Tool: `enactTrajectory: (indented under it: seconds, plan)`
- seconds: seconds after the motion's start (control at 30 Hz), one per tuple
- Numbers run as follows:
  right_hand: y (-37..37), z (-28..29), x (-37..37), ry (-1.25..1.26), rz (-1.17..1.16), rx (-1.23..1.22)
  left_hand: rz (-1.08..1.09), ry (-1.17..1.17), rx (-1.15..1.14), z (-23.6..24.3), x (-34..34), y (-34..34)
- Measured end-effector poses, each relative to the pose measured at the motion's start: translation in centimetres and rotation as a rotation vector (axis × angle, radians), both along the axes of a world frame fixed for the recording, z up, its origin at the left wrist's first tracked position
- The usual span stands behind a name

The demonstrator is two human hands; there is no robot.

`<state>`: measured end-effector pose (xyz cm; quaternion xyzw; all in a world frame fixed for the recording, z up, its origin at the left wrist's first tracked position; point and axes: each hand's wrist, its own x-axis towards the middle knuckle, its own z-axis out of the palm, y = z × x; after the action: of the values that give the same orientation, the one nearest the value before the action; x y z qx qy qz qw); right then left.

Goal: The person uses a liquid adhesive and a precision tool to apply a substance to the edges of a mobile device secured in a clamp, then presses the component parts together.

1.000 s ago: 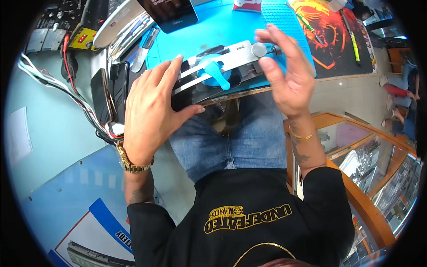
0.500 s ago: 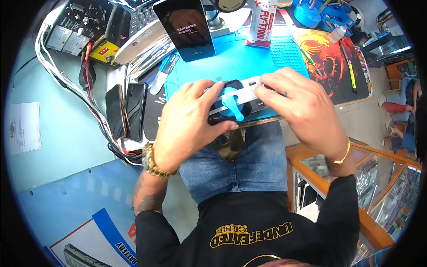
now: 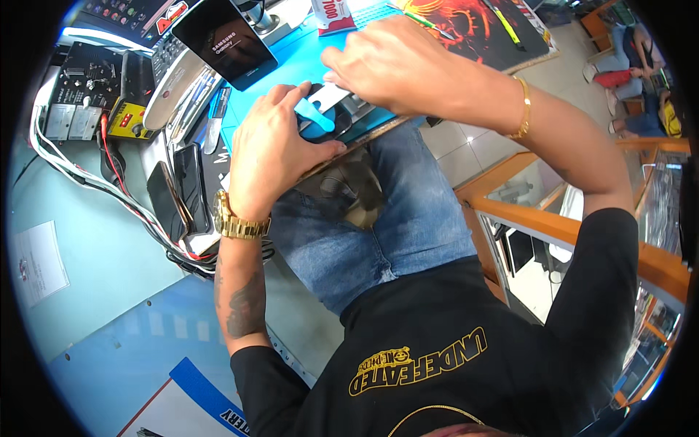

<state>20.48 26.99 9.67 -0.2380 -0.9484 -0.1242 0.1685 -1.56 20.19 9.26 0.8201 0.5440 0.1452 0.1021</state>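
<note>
**Metal clamp (image 3: 336,95) gripped by the left hand (image 3: 263,151) at the near edge of the bench (image 3: 378,132)**

The left end of the clamp is grasped by the left hand, with the fingers laid over the far side and the thumb along the near side. Its right end is covered by the right hand (image 3: 402,67), whose fingers are bent over it; whether they are closed on anything cannot be told. A blue plastic handle (image 3: 316,116) is seen between the two hands, above a dark glossy piece partly hidden under the bar.

Directions are taken from the clamp. A blue mat (image 3: 297,60) is spread beneath it. At ten o'clock a dark phone (image 3: 226,45) is propped up, its screen lit with white lettering. At twelve o'clock a red-and-white tube (image 3: 334,16) is cut off by the frame. Toward two o'clock, a green pen (image 3: 422,25) and a yellow pen (image 3: 504,28) are placed on a dark, red-printed mat (image 3: 466,45). At nine o'clock a yellow-fronted unit (image 3: 131,121) is seen; at eight, two dark phones (image 3: 170,200) are laid side by side. At four o'clock, a wood-framed glass case (image 3: 535,193) is set beyond the bench.
</note>
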Motion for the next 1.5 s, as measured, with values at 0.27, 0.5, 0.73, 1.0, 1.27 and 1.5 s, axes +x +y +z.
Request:
enactTrajectory:
  seconds: [0.27,0.5,0.73,1.0,1.27,1.5]
  plan:
    - [-1.8,2.4,0.4,-0.177,0.077,-0.029,0.023,-0.005,-0.052,-0.1,-0.1,0.0]
    - [-0.8,1.6,1.0,-0.114,-0.015,-0.162,0.004,-0.02,-0.031,-0.2,0.3,-0.1]
    - [0.8,-3.1,4.2,0.518,-0.26,-0.453,0.046,-0.038,-0.101,-0.4,-1.6,-0.4]
    - [-7.3,2.1,4.0,0.949,0.036,-0.417,-0.31,-0.357,-0.271,7.5,-2.3,-3.2]
    - [-9.7,8.7,4.0,0.735,0.341,-0.013,-0.316,-0.453,-0.427,10.2,-3.1,-9.1]
    - [-10.2,7.6,2.1,0.823,0.124,-0.443,-0.185,-0.371,-0.146,9.6,-3.2,-10.7]
